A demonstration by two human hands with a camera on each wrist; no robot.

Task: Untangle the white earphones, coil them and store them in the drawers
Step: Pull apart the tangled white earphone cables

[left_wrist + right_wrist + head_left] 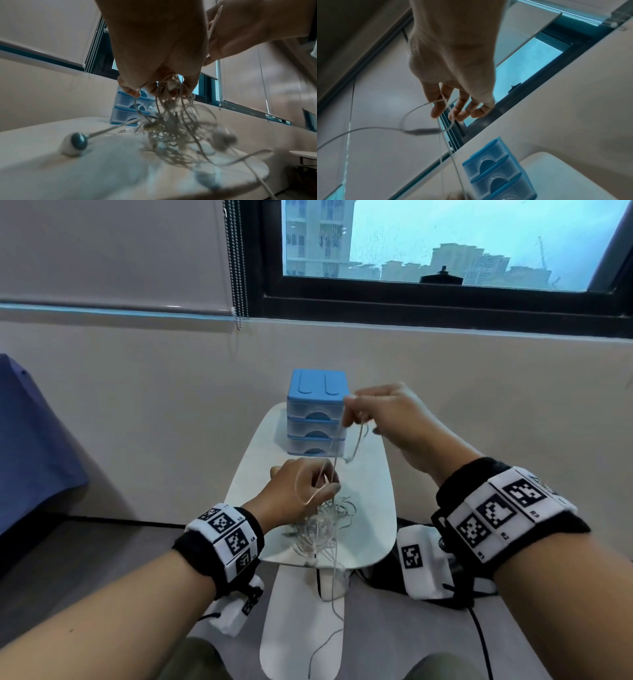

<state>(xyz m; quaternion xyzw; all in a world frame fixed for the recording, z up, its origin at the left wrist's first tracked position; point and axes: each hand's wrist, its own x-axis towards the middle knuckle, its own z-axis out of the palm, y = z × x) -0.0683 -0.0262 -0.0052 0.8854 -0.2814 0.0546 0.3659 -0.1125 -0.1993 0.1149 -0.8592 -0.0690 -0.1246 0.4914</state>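
A tangle of white earphones (322, 529) lies on the near half of a small white table (370, 508). My left hand (325, 484) grips several strands just above the tangle (175, 132), lifting part of it; one earbud (73, 143) rests on the tabletop. My right hand (356, 416) is raised higher, in front of the blue drawer unit (317, 419), pinching a thin cable loop. In the right wrist view the cable with its inline remote (421, 131) hangs below the fingers (436, 108). All three drawers (498, 171) are closed. One strand (334, 594) dangles over the near table edge.
The drawer unit stands at the table's far end against the beige wall. A blue cloth (30, 446) is at the left. A blind's bead chain (238, 268) hangs beside the window. The white table base (301, 628) and a black cable (479, 638) lie on the floor.
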